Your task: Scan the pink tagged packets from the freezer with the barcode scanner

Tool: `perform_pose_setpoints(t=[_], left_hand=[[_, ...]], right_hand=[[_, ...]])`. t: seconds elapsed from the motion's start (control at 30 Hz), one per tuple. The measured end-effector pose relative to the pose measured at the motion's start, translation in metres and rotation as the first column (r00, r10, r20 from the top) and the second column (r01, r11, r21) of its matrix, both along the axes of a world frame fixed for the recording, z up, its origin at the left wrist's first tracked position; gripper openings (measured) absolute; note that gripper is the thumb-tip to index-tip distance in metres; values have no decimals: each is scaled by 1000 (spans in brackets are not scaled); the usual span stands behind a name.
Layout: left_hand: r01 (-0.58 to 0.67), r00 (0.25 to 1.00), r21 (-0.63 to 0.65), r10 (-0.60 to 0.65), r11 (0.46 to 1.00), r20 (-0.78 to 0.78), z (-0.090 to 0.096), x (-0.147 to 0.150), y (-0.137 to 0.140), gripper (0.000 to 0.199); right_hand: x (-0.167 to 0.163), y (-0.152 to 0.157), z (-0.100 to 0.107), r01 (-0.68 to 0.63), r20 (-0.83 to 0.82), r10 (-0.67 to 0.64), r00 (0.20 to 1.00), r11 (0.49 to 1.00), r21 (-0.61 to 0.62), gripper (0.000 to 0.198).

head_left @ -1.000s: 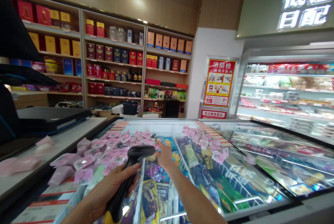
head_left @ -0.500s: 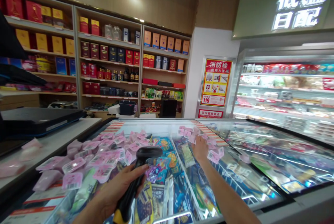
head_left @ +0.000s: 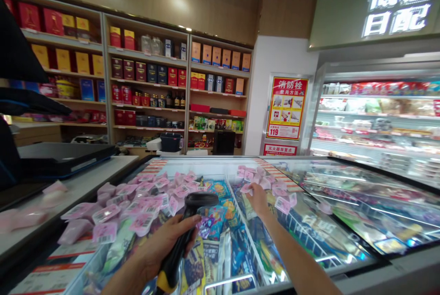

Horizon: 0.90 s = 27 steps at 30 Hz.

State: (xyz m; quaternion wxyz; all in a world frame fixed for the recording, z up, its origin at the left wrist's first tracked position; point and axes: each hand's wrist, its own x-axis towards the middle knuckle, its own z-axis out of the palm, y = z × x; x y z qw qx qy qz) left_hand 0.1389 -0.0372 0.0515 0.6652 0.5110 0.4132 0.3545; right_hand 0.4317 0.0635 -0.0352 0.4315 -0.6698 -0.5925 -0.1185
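Two hands in view over an open chest freezer [head_left: 220, 163]. Left hand [head_left: 161, 249] is wrapped tight around the grip of a black barcode scanner [head_left: 184, 235] with a yellow butt end; scanner head is tilted up and forward, sitting above the snack bags just ahead of the thumb. Right hand [head_left: 257, 199] is stretched out well ahead of the left, fingers curled on a pink labelled pack [head_left: 246, 188] at the near edge of a small cluster of pink packs [head_left: 271, 187]; pack looks pinched at the fingertips, but whether it is lifted clear of the others I cannot tell. A bigger heap of pink packs [head_left: 137, 199] lies to the left of the scanner hand, spilling toward the freezer's left wall. Directly under and between both hands: colourful frozen snack bags [head_left: 213, 221] split by a white wire divider [head_left: 240, 221]. Right of the outstretched arm, sliding glass lid [head_left: 343, 203] covers the rest of the freezer. Left of the left hand, a grey counter [head_left: 79, 180] carries a few loose pink packs and a dark flat device [head_left: 58, 157]. Far beyond both hands: wall shelves [head_left: 151, 89] of boxed goods, red fire-hydrant poster [head_left: 287, 108], and an open chiller [head_left: 378, 121] to the right.
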Motion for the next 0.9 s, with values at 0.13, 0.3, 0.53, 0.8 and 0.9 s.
perform_pose_setpoints(t=[0.13, 0.3, 0.53, 0.8, 0.9], left_hand=[[13, 1000, 7, -13, 1000, 27, -2, -6, 1, 30], [23, 999, 36, -24, 999, 45, -4, -12, -1, 30], [27, 997, 40, -30, 999, 69, 0, -15, -5, 30], [-19, 999, 55, 18, 998, 31, -1, -11, 1, 31], [-62, 998, 69, 61, 996, 21, 0, -6, 1, 31]], right_hand=[[-35, 7, -9, -228, -143, 246, 959, 965, 134, 23], [-73, 8, -5, -345, -209, 375, 903, 924, 167, 34], [-98, 6, 1, -376, -243, 409, 879, 911, 171, 37], [-99, 15, -6, -312, -242, 341, 908, 938, 151, 39], [-99, 18, -9, -277, -247, 304, 920, 951, 140, 38]])
